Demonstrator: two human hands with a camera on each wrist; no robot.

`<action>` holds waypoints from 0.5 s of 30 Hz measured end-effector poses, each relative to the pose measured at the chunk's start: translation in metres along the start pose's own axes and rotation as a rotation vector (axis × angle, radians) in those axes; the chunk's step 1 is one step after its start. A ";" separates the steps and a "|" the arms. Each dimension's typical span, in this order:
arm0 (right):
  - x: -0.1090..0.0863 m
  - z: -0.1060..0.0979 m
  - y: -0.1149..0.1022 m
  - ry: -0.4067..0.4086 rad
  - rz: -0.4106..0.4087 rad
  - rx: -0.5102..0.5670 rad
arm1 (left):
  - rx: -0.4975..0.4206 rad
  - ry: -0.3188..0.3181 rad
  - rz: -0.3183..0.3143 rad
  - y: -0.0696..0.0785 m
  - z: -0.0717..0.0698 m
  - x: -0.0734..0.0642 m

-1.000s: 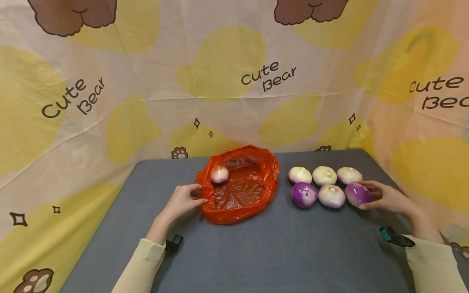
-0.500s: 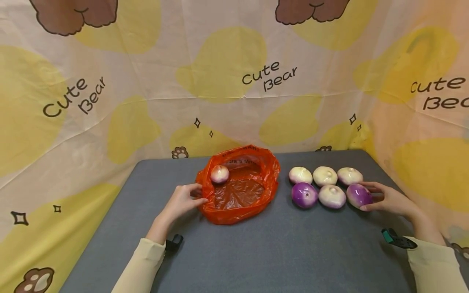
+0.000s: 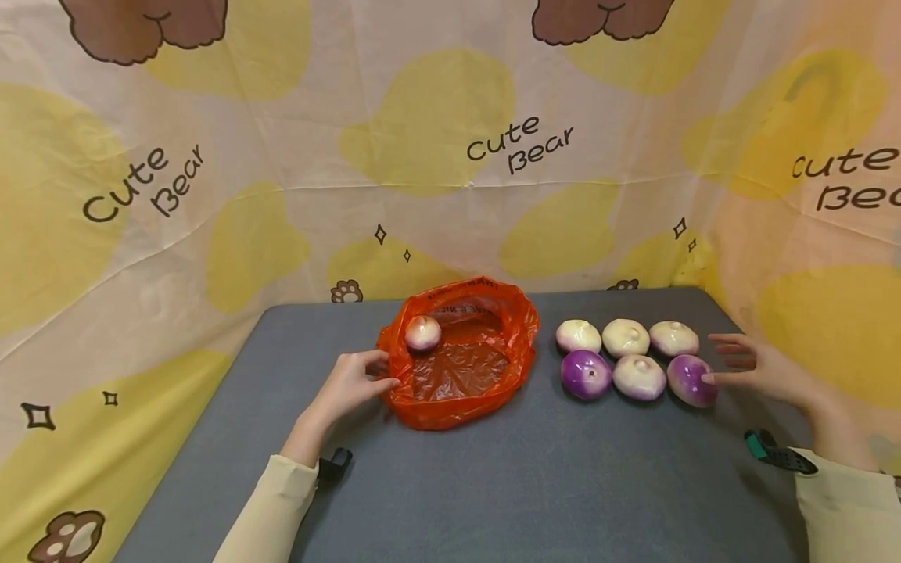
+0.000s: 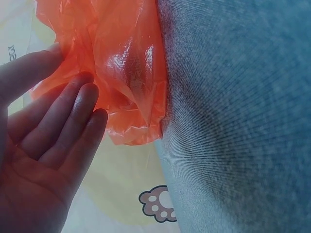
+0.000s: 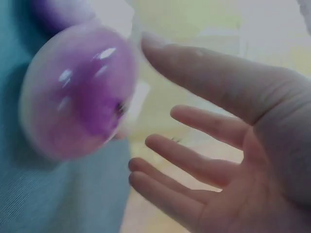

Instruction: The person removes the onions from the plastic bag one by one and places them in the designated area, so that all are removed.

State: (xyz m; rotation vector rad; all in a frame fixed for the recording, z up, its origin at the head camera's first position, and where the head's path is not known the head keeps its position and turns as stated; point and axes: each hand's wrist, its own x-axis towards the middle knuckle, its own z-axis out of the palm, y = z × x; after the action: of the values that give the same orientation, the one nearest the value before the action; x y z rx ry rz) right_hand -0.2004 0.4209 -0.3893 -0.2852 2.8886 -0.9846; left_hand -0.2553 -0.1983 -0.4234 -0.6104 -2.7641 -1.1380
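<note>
A red plastic bag (image 3: pixel 450 414) stands with its mouth open on the grey table, a purple-and-white onion (image 3: pixel 423 335) inside at its left. My left hand (image 3: pixel 355 383) holds the bag's left side; in the left wrist view a fold of plastic lies between thumb and forefinger. To the right sit two rows of onions. My right hand (image 3: pixel 767 371) is beside the purple onion (image 3: pixel 692 381) at the right end of the front row, fingers spread and holding nothing. The thumb overlaps this onion in the head view, but the right wrist view shows a gap between them.
The front row also has a purple onion (image 3: pixel 586 375) and a paler onion (image 3: pixel 638 378). Behind them are three pale onions, one being the middle onion (image 3: pixel 626 338). A printed cloth (image 3: pixel 422 141) hangs behind the grey table (image 3: pixel 507 485) and at both sides.
My right hand has let go of the right-end purple onion and moved slightly right, its fingers now straighter. The left hand, the bag and the onions stay put.
</note>
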 end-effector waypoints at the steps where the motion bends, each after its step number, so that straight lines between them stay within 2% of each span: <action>1: 0.002 -0.002 -0.006 0.025 -0.017 -0.008 | 0.000 0.001 0.002 0.000 -0.001 0.000; 5: 0.012 -0.009 -0.032 0.112 -0.082 -0.036 | 0.002 0.006 0.004 0.001 -0.003 0.000; 8: 0.022 -0.010 -0.052 0.139 -0.115 -0.034 | 0.005 0.006 0.009 0.002 -0.003 0.000; 15: 0.045 -0.007 -0.094 0.080 -0.102 -0.031 | 0.002 0.005 0.008 0.002 -0.002 0.001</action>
State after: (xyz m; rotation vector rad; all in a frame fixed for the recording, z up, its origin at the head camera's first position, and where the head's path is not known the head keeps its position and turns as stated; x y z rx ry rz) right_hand -0.2310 0.3435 -0.3266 -0.4083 2.9900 -0.9891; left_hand -0.2555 -0.1985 -0.4202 -0.6171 -2.7554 -1.1336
